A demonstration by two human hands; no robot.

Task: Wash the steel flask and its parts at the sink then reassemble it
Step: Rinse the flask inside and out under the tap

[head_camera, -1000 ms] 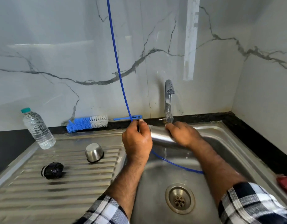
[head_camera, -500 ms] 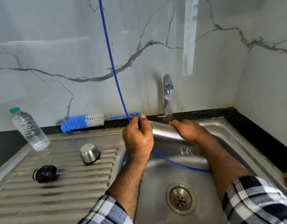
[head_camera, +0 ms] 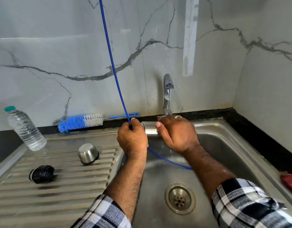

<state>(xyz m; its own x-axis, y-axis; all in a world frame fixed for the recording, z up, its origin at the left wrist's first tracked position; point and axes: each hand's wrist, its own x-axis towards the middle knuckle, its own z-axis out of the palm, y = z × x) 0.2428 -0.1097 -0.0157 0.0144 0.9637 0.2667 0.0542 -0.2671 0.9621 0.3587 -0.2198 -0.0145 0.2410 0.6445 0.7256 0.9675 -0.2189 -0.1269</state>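
Observation:
The steel flask lies sideways over the sink basin, under the tap, which runs a thin stream of water. My right hand wraps over the flask's body. My left hand sits at the flask's mouth end and grips a thin blue tube that hangs from above. The flask's steel cup and its black stopper lie on the ribbed drainboard to the left.
A blue and white bottle brush lies along the back ledge. A clear water bottle leans at the far left. The blue tube trails down into the basin above the drain. A red object sits at the right edge.
My right hand has slid left along the flask, closer to my left hand. The left hand keeps its grip on the blue tube.

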